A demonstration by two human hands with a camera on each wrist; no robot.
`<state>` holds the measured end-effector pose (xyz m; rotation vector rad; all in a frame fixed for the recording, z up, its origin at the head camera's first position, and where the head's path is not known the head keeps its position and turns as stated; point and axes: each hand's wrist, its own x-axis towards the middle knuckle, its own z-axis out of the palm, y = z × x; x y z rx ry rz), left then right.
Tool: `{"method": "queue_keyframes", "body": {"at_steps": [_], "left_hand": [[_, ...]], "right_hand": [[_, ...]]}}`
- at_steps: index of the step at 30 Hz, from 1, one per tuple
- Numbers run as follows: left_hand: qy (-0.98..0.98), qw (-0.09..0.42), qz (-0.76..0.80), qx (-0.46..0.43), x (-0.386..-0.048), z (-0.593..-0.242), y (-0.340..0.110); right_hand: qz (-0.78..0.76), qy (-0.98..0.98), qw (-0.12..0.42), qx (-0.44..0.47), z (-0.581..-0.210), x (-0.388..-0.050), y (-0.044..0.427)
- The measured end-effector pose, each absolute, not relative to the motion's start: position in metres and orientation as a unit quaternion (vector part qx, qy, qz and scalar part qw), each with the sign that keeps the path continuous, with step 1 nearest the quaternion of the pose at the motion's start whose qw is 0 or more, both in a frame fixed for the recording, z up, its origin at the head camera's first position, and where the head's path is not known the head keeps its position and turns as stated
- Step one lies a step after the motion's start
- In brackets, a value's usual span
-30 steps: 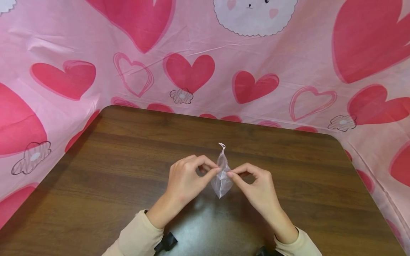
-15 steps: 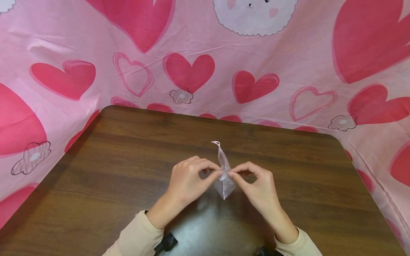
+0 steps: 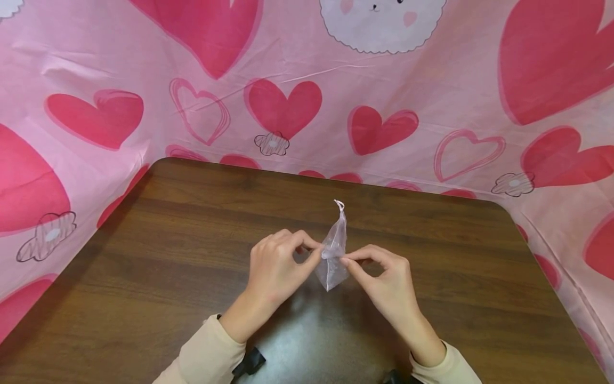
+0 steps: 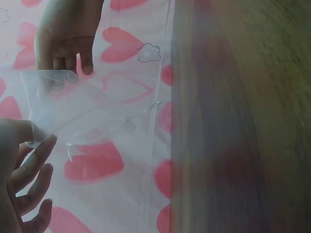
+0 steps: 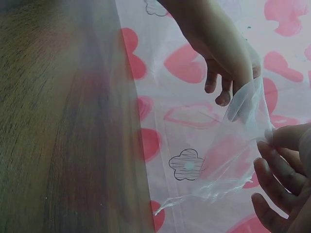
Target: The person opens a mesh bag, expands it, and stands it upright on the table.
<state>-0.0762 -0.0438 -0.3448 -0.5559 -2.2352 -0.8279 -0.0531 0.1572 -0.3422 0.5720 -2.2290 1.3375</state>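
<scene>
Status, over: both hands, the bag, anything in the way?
Left hand and right hand pinching opposite sides of bag. Bag sheer, cord end pointing away from the person. No obstruction seen between hands and bag.

The bag (image 3: 336,236) is whitish, the table (image 3: 158,250) wood-grained brown, the backdrop (image 3: 331,90) heart-patterned in pink and red

Kind of a screened-off little nook, home or studio I can't tell: brown, round-cornered wood-grain table (image 3: 144,256) with shiny pink sheeting (image 3: 297,53) round three sides, printed with red hearts (image 3: 283,106), black-outlined scribbled flowers (image 3: 272,144) and a scalloped white cartoon animal face (image 3: 384,29).
</scene>
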Motion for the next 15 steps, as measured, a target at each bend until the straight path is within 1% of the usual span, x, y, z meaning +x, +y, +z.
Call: {"method": "queue_keyframes", "body": {"at_steps": [2, 8, 10, 15], "left_hand": [[-0.859, 0.335, -0.323, -0.215, -0.0766, -0.3450, -0.0438], [-0.860, 0.290, -0.347, -0.235, -0.0756, -0.3432, -0.0443], [-0.858, 0.282, -0.356, -0.243, -0.0748, -0.3420, -0.0445], [-0.840, 0.282, -0.374, -0.275, -0.0738, -0.3406, -0.0445]], "right_hand": [[0.489, -0.811, 0.243, 0.210, -0.3419, -0.0534, 0.1575], [0.459, -0.818, 0.271, 0.214, -0.3427, -0.0567, 0.1611], [0.451, -0.820, 0.278, 0.218, -0.3437, -0.0577, 0.1622], [0.451, -0.823, 0.256, 0.232, -0.3449, -0.0580, 0.1621]]}}
